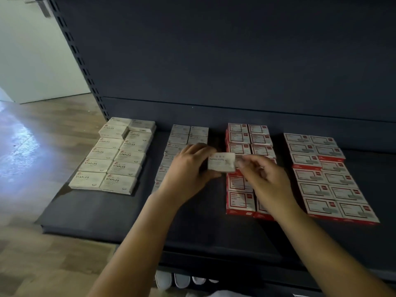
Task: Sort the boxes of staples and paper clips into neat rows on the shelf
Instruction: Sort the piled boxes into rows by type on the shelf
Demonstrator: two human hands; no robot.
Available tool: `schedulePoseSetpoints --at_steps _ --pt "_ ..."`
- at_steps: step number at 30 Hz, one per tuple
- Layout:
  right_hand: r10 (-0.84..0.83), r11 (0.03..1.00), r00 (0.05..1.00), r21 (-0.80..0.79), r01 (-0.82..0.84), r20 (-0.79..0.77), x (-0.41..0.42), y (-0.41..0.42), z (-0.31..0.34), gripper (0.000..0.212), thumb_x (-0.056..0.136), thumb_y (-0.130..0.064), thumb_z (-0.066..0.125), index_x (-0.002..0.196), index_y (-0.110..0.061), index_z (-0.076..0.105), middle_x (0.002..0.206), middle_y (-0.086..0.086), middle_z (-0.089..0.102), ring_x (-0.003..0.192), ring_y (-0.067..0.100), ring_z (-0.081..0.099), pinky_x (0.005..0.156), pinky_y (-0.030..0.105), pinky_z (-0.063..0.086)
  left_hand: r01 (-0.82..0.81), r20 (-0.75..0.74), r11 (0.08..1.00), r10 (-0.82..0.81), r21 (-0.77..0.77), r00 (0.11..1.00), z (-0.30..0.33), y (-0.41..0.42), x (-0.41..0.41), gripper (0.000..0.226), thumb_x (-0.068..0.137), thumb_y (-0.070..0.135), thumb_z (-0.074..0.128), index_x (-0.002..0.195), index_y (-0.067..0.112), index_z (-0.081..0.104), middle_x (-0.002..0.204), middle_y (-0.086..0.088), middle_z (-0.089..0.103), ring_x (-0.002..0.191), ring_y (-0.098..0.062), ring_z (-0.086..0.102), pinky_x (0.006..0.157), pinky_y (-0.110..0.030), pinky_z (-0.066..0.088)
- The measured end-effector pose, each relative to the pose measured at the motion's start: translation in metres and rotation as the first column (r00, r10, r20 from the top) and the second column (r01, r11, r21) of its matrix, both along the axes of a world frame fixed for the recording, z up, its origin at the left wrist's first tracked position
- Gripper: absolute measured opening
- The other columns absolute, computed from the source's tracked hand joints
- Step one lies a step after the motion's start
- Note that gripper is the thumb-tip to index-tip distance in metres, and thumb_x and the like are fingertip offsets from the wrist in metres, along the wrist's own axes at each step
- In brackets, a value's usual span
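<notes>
One small white box is held above the dark shelf between both hands. The left hand is closed on the left end of the box: its thumb is placed under the lower edge and its fingers are curled over the upper left corner. The right hand is closed on the right end, which is pinched by the fingertips. The box is kept flat, with its printed face turned up, but the print is too blurred to be read.

The held box is found over the gap between the second and the third group. Under the left hand, a group of pale grey boxes is laid in two columns; its front part is hidden by the hand and the wrist. Under the right hand, a group of red and white boxes is set in two columns, and some of them are covered by the hand.

At the far left of the shelf, cream boxes marked STAPLES are arranged in two columns. At the far right, a second group of red and white boxes is laid in two columns, well apart from the hands.
</notes>
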State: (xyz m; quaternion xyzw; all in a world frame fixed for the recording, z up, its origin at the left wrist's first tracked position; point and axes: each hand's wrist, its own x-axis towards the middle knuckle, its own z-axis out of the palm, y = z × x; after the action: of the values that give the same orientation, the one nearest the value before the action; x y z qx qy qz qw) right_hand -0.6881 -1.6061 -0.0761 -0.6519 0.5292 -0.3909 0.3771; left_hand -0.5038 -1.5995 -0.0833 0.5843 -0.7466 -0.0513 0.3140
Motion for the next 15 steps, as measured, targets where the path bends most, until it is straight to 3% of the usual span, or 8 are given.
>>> schedulePoseSetpoints --at_steps 2,4,6,10,15 --pt "-0.009 0.998 0.998 -0.063 0.005 -0.067 0.006 0.0 -0.002 0.02 0.087 -0.028 0.06 0.107 -0.024 0.061 0.095 -0.009 0.061 0.087 0.003 0.058 0.069 0.009 0.045 -0.076 0.063 0.992 0.069 0.103 0.996 -0.004 -0.009 0.011 0.055 0.08 0.037 0.069 0.127 0.012 0.055 0.129 -0.002 0.052 0.122 -0.025 0.043 0.102 -0.039 0.033" --pt "0.005 0.992 0.994 -0.122 -0.018 -0.107 0.01 0.002 -0.004 0.016 0.087 -0.024 0.061 0.103 -0.027 0.059 0.093 -0.005 0.061 0.082 0.008 0.057 0.068 0.013 0.045 -0.141 0.182 0.978 0.112 0.154 0.977 -0.011 -0.019 0.019 0.055 0.085 0.04 0.062 0.134 0.018 0.048 0.137 0.003 0.043 0.13 -0.02 0.031 0.106 -0.033 0.02" --pt "0.018 0.985 0.99 -0.166 -0.042 -0.141 0.013 0.002 -0.006 0.017 0.087 -0.021 0.062 0.102 -0.026 0.06 0.091 -0.004 0.06 0.079 0.009 0.056 0.068 0.013 0.044 -0.195 0.299 0.966 0.138 0.168 0.944 -0.018 -0.03 0.024 0.053 0.089 0.042 0.056 0.136 0.021 0.045 0.142 0.004 0.036 0.134 -0.019 0.023 0.11 -0.036 0.014" --pt "0.018 0.984 0.989 -0.174 -0.044 -0.15 0.014 -0.003 -0.008 0.018 0.086 -0.02 0.062 0.104 -0.024 0.062 0.088 -0.008 0.058 0.079 0.005 0.052 0.066 0.01 0.043 -0.274 0.383 0.939 0.18 0.206 0.906 -0.027 -0.045 0.031 0.041 0.093 0.033 0.051 0.132 0.024 0.05 0.148 0.002 0.03 0.139 -0.021 0.014 0.112 -0.046 0.016" --pt "0.026 0.982 0.989 -0.184 -0.053 -0.146 0.008 -0.01 -0.009 0.015 0.086 -0.017 0.062 0.098 -0.026 0.063 0.084 -0.009 0.058 0.079 0.002 0.052 0.066 0.012 0.043 -0.288 0.344 0.939 0.211 0.19 0.915 -0.029 -0.047 0.03 0.037 0.093 0.028 0.05 0.13 0.021 0.053 0.144 0.004 0.037 0.138 -0.018 0.021 0.11 -0.038 0.02"
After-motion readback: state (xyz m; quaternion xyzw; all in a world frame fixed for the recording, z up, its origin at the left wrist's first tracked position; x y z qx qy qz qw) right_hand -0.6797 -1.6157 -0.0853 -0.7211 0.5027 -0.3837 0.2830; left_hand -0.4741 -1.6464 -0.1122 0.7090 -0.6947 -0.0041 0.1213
